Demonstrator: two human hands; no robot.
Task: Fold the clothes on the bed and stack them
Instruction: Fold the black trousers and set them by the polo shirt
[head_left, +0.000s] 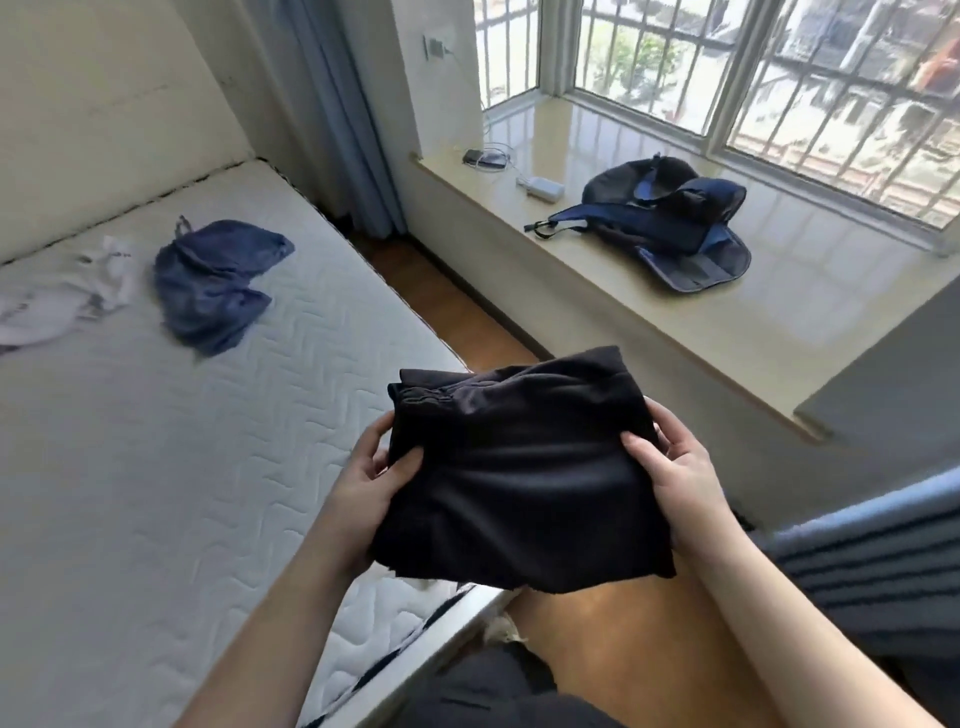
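Head view: left hand (370, 470) grips the left edge of the folded black garment (519, 467), thumb on top, fingers curled beneath. Right hand (675, 467) grips the right edge likewise. Garment is held in the air over the bed (130, 493) edge (both forearms extended forward). Blue garment (213, 283) and white garment (62, 296) lie unfolded on the bed.

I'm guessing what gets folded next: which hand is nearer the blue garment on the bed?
Left. The left hand grips the black garment on the side facing the blue garment; the right hand holds the far side.
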